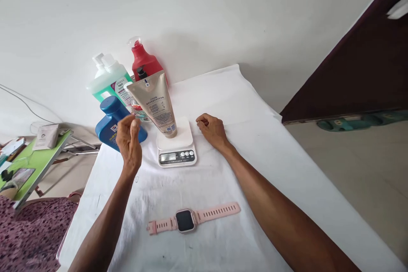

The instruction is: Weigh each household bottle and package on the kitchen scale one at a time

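Observation:
A beige squeeze tube [156,104] stands cap down, tilted, on a white digital kitchen scale [177,159]; the digits on its display cannot be read. Left of the scale, my left hand [130,140] is raised with curled fingers and nothing visible in them. It overlaps a blue bottle [110,125] in the picture; whether they touch I cannot tell. My right hand [213,129] rests loosely closed on the white cloth, just right of the scale and apart from it. A pink smartwatch [185,220] lies face up with its strap spread out, nearer to me.
Behind the tube stand a red pump bottle [145,60] and a green-liquid bottle [110,83], close to the wall [204,17]. White cloth [219,178] covers the table. At far left are a green table [44,165] with several items and patterned purple fabric [32,233].

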Available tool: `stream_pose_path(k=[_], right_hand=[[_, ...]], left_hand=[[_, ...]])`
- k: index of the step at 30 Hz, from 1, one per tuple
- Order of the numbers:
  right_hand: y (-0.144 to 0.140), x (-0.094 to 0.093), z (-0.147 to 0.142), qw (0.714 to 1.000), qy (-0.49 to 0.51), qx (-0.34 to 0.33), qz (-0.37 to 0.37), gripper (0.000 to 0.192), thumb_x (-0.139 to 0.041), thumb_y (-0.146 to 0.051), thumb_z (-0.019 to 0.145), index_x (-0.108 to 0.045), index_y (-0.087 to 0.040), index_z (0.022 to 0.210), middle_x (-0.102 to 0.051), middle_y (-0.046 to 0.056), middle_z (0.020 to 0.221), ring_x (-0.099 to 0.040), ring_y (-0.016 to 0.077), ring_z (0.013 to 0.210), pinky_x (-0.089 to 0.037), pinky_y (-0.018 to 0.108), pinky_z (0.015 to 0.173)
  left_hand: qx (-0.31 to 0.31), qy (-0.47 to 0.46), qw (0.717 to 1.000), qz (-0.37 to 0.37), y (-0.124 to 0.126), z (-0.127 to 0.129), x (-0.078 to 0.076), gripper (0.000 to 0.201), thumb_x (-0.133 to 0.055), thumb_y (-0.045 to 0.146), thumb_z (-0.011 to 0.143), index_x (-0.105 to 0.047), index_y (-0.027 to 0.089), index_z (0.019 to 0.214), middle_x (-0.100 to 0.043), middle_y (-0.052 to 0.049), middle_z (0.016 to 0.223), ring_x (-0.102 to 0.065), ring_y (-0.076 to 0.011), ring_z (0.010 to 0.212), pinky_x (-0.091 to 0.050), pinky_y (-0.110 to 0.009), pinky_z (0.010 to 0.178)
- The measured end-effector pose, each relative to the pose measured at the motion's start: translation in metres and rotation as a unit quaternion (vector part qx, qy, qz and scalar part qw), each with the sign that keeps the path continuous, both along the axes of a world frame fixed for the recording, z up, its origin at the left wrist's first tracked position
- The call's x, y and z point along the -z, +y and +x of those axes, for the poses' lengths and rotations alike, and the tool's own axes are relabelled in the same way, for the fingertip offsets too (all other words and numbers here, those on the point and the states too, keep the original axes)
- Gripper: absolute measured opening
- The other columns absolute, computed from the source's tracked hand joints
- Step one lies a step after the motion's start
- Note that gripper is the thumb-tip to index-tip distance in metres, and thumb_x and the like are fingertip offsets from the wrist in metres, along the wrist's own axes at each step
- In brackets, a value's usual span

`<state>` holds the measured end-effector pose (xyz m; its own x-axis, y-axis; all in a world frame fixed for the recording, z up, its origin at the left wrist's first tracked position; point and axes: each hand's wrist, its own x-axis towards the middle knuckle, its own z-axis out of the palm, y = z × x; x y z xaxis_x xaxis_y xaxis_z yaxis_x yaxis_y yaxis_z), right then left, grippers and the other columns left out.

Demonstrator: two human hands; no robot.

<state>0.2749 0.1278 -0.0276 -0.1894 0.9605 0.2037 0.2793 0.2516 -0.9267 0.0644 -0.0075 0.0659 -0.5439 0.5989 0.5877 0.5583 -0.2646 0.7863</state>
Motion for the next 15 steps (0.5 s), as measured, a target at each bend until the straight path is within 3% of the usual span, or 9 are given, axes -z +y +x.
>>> stream_pose_path(k=[4,7,15], right_hand=[[0.001,0.0,0.0,1.0,-0.009,0.003,0.007,0.015,-0.053,-0.023,0.079,-0.068,-0.022,0.081,-0.073,0.001,0.076,-0.064,0.0177,0.068,-0.049,0.03,0.072],[0.001,0.002,-0.001,1.0,-0.013,0.006,0.002,0.015,-0.054,-0.025,0.078,-0.069,-0.021,0.082,-0.073,0.002,0.077,-0.065,0.0184,0.068,-0.051,0.031,0.073],[0.0,0.001,-0.002,1.0,-0.013,0.004,-0.007,0.016,-0.056,-0.028,0.078,-0.069,-0.021,0.084,-0.073,0.003,0.075,-0.064,0.0184,0.064,-0.052,0.032,0.067]], left_hand=[[0.007,-0.045,0.993,-0.112,-0.028,-0.008,0.049,0.036,-0.056,0.054,0.1,-0.065,0.022,0.087,-0.061,0.001,0.066,-0.056,-0.0155,0.062,-0.047,-0.029,0.066],[0.032,-0.089,0.98,-0.176,-0.036,-0.014,0.072,0.044,-0.054,0.058,0.099,-0.061,0.022,0.075,-0.052,0.003,0.057,-0.048,-0.0141,0.054,-0.041,-0.028,0.057],[0.059,-0.112,0.973,-0.194,-0.027,-0.026,0.079,0.047,-0.056,0.059,0.097,-0.058,0.022,0.068,-0.05,0.003,0.054,-0.044,-0.0132,0.05,-0.037,-0.027,0.053]])
